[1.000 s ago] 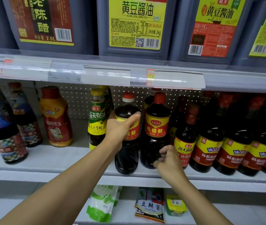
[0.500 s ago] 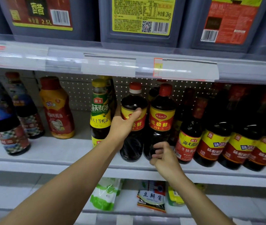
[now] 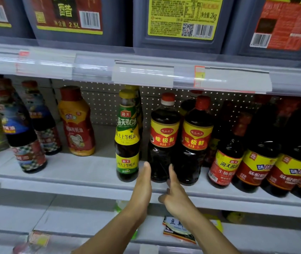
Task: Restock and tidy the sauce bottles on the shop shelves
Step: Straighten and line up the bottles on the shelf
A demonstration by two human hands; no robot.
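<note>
Two tall dark soy sauce bottles with red and yellow labels stand side by side at the front of the middle shelf (image 3: 72,182), the left one (image 3: 164,132) white-collared, the right one (image 3: 196,136) red-capped. My left hand (image 3: 143,184) is low at the shelf edge, fingers straight, beside the left bottle's base and next to a green and yellow oyster sauce bottle (image 3: 127,136). My right hand (image 3: 174,197) is just below the two bottles. Its thumb points up at the gap between their bases, its fingers are loosely bent, and it holds nothing.
Right of the pair runs a row of dark bottles (image 3: 256,162). To the left stand an orange and red bottle (image 3: 77,123) and blue-labelled bottles (image 3: 20,132). Big jugs (image 3: 179,21) fill the shelf above. Packets (image 3: 177,230) lie on the shelf below.
My left hand let go of the left soy bottle's shoulder and dropped to its base. My right hand released the right bottle's lower part and pulled back to the shelf edge. The camera moved closer.
</note>
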